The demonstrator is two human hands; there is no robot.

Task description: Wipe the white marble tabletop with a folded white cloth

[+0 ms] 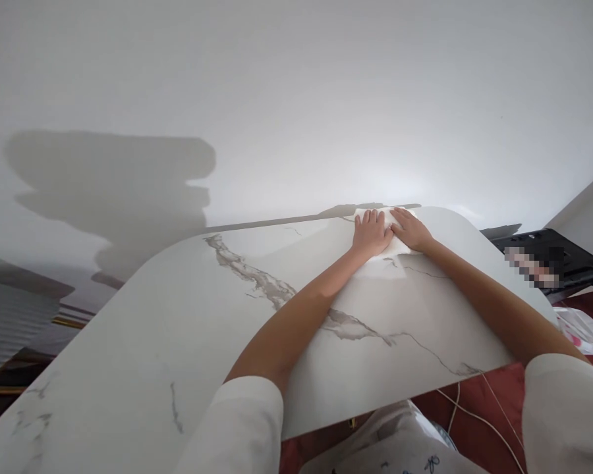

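Near the far edge of a white marble-patterned table [217,309], a white cloth [398,248] lies on the surface. My left hand [372,232] rests flat on the cloth's left part, palm down, fingers spread and pointing at the wall. Beside it, my right hand [412,229] also presses on the cloth, fingers stretched out toward the left. Both arms reach far across the tabletop, and the two thumbs come close together. Parts of the cloth are hidden under the hands.
A pale wall [296,99] stands right behind the table's far edge. Right of the table are a black case-like object [578,253], partly blurred out, and a white plastic bag [580,329] on the red floor. Cables [479,415] run below the near edge. Grey ribbed material [14,322] stands left.
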